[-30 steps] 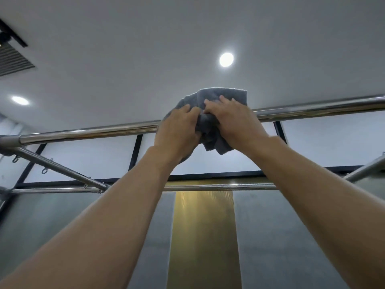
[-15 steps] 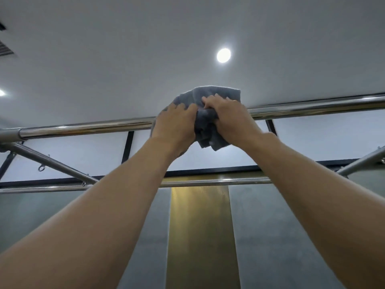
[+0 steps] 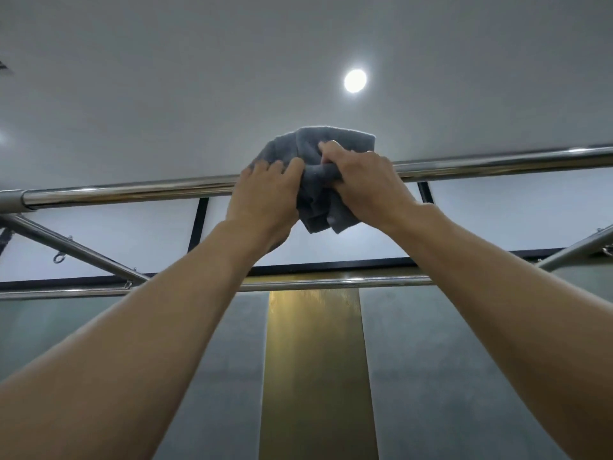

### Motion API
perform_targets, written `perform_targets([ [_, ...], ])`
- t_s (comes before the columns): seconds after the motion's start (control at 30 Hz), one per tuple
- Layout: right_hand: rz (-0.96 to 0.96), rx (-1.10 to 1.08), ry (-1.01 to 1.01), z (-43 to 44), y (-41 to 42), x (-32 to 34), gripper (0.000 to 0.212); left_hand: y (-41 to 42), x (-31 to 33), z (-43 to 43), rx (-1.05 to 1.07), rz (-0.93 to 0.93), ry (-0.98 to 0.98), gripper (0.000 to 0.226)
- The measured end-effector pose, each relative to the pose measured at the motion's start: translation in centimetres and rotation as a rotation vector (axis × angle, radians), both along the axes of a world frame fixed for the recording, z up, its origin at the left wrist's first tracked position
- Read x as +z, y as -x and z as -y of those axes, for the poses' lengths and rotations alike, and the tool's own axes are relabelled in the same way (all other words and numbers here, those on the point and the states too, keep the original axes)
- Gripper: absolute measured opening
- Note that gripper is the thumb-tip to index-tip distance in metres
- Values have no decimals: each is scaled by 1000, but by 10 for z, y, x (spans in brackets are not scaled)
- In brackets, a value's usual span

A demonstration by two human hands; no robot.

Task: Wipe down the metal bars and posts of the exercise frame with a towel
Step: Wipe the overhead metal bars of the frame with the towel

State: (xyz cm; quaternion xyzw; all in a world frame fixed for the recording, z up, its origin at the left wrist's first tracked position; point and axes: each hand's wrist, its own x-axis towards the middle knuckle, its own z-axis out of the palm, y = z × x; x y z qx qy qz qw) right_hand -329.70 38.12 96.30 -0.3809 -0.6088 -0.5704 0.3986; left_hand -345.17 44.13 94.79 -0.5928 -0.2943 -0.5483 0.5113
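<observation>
A grey towel (image 3: 318,207) is bunched over the shiny top bar (image 3: 132,190) of the exercise frame, overhead. My left hand (image 3: 265,197) grips the towel's left part and the bar. My right hand (image 3: 368,180) grips the towel's right part, fingers curled into the cloth above the bar. A fold of towel hangs below the bar between the hands. The bar section under the towel is hidden.
A lower far crossbar (image 3: 331,283) runs behind my arms. A side bar with eye hooks (image 3: 76,250) slants at the left, another side bar (image 3: 577,249) at the right. A grey bar joint (image 3: 11,199) sits at the far left. Ceiling light (image 3: 355,80) above.
Both hands and the towel have stayed on the same stretch of the bar, with the fingers regripping the cloth slightly. The view has shifted a little.
</observation>
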Motion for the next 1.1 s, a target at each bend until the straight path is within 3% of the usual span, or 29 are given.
perform_targets([
  [0.13, 27, 54, -126, 4, -22, 8, 20, -15, 4, 11, 45, -25, 5, 51],
  [0.23, 94, -52, -41, -2, -21, 30, 65, -22, 25, 12, 69, -32, 81, 74],
  [0.3, 114, -163, 22, -11, -17, 37, 85, -22, 29, 6, 88, -19, 87, 71],
  [0.4, 93, -232, -39, -21, -13, 37, 69, -15, 24, -6, 51, -10, 27, 63],
  [0.53, 174, -203, -97, -20, -16, 23, 46, -3, 14, -9, -160, -113, 2, 51],
  [0.7, 212, -63, -72, -18, -30, 19, 53, -2, 13, -6, -157, -178, 21, 46],
  [0.8, 127, -126, -64, -28, -5, 33, 57, 7, 19, -6, -205, -112, 22, 36],
  [0.9, 158, -133, -56, -35, 19, 27, 51, 22, 8, -18, -274, -70, -25, 29],
  [1.1, 184, 9, -17, -26, -1, 8, 45, 21, 3, -25, -204, -113, -63, 24],
])
